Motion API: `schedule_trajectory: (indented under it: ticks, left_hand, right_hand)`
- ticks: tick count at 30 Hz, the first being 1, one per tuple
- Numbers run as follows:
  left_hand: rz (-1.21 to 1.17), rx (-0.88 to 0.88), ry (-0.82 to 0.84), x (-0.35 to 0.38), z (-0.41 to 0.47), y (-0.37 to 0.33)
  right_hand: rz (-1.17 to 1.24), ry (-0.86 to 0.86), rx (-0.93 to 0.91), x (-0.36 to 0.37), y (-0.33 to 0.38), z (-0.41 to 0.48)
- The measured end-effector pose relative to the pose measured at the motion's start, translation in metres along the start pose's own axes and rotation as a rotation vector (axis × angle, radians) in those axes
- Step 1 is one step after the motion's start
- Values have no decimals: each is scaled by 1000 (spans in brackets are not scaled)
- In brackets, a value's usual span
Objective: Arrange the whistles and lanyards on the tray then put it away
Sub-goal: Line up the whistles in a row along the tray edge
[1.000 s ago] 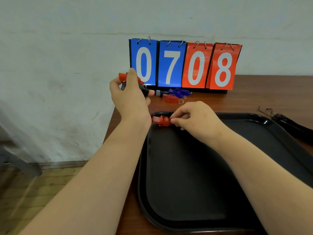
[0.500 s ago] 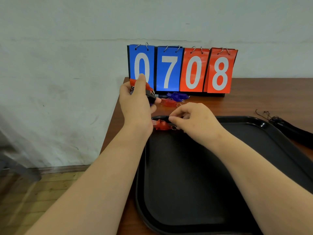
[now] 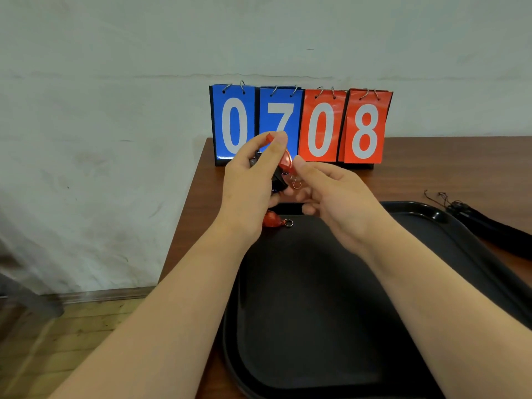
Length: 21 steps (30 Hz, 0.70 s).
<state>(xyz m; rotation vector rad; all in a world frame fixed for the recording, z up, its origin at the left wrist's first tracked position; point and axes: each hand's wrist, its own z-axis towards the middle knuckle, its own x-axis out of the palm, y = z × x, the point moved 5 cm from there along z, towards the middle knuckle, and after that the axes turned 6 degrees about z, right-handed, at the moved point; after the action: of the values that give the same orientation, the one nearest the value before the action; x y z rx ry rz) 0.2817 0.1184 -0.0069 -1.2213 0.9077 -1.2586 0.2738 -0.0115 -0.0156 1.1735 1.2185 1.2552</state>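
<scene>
A black tray (image 3: 431,254) lies on the brown table. One red whistle (image 3: 272,219) with a metal ring rests in the tray's far left corner, partly hidden by my left wrist. My left hand (image 3: 250,180) is raised above that corner, shut on a bunch of whistles: a red whistle (image 3: 285,161) on top and a black one below it. My right hand (image 3: 336,197) is just to the right, its fingertips touching the red whistle and its rings; whether it grips them is unclear.
A flip scoreboard (image 3: 302,125) reading 0708 stands at the back of the table (image 3: 446,156) against the wall. Black lanyards (image 3: 489,228) lie to the right of the tray. The table's left edge drops to a wooden floor.
My right hand let go of the red whistle in the tray's corner and rose to the whistles in my left hand. My left hand moved right, in front of the scoreboard.
</scene>
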Motion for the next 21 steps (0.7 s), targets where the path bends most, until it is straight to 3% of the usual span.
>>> schedule_trajectory:
  ticks: [15,21]
  left_hand:
    - [12,64,73,5,-4,-8]
    - [-93,68,-143,-11,0,-7]
  right_hand:
    - [584,128,352,0,-8,-3]
    - [608,91,353,-4,-7,-2]
